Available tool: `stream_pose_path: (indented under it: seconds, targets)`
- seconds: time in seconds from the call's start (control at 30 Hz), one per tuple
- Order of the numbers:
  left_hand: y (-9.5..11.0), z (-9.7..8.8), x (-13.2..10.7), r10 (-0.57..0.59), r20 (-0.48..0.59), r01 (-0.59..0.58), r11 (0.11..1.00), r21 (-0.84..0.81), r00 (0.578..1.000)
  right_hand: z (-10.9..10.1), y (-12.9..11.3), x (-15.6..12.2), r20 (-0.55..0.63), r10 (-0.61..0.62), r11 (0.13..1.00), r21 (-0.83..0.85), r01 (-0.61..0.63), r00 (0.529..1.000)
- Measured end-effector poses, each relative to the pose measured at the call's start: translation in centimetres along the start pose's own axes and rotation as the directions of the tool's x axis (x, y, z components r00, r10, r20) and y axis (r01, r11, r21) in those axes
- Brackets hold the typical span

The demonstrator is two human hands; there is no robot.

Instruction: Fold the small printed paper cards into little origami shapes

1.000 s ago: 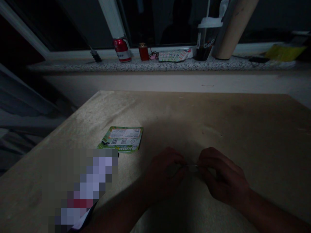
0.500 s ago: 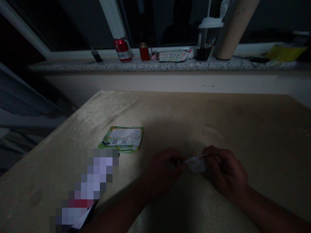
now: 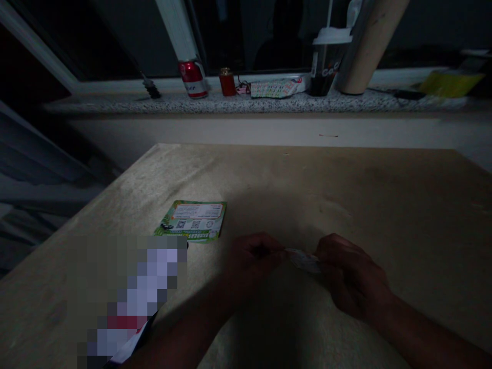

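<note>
Between my two hands is a small, pale, flat printed piece (image 3: 303, 260), perhaps a sachet or a card; the dim light hides its exact kind. My left hand (image 3: 255, 261) pinches its left edge between thumb and fingers. The opposite edge is gripped by my right hand (image 3: 353, 277), whose fingers cover part of it. It is held tilted just over the table (image 3: 384, 205). To the left of my left hand lies a green printed packet (image 3: 196, 218) with small square codes and text.
A blurred-out phone-like item (image 3: 146, 292) lies by my left forearm. Along the granite sill (image 3: 230, 106) stand a red can (image 3: 193, 82), a red jar (image 3: 227, 84), a crumpled printed wrapper (image 3: 272, 88), a lidded cup (image 3: 326, 61) with a straw and a cardboard tube (image 3: 371, 46).
The printed piece has turned more edge-on and shifted slightly left. My right hand has moved a little left, its fingers more closed over the piece. The green packet lies as before.
</note>
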State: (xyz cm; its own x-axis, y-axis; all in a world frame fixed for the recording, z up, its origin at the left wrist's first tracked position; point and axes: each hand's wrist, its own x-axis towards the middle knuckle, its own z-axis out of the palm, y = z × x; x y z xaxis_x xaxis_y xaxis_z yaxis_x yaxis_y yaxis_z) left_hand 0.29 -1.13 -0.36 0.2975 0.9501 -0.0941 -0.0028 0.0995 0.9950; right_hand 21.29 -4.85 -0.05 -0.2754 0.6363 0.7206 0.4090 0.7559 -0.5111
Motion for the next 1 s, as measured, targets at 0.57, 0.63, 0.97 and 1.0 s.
stream_pose_path:
  seconds: [0.57, 0.63, 0.97, 1.0]
  targets:
    - [0.21, -0.25, -0.29, 0.039, 0.071, -0.046, 0.994, 0.1, 0.997, 0.14, 0.03, 0.15, -0.065, 0.053, 0.997, -0.055, -0.056, 0.996]
    - [0.24, -0.33, -0.21, 0.035, 0.059, -0.04, 0.995, 0.094, 0.998, 0.26, 0.11, 0.02, -0.086, 0.092, 0.991, -0.084, -0.1, 0.992]
    - [-0.19, -0.44, 0.01, 0.055, -0.001, -0.055, 0.998, 0.016, 0.999, 0.26, 0.44, -0.41, -0.129, 0.257, 0.963, -0.052, -0.265, 0.958]
    - [-0.2, -0.42, 0.07, 0.046, -0.012, -0.046, 0.999, 0.003, 0.999, 0.28, 0.47, -0.46, -0.114, 0.282, 0.958, -0.023, -0.286, 0.953]
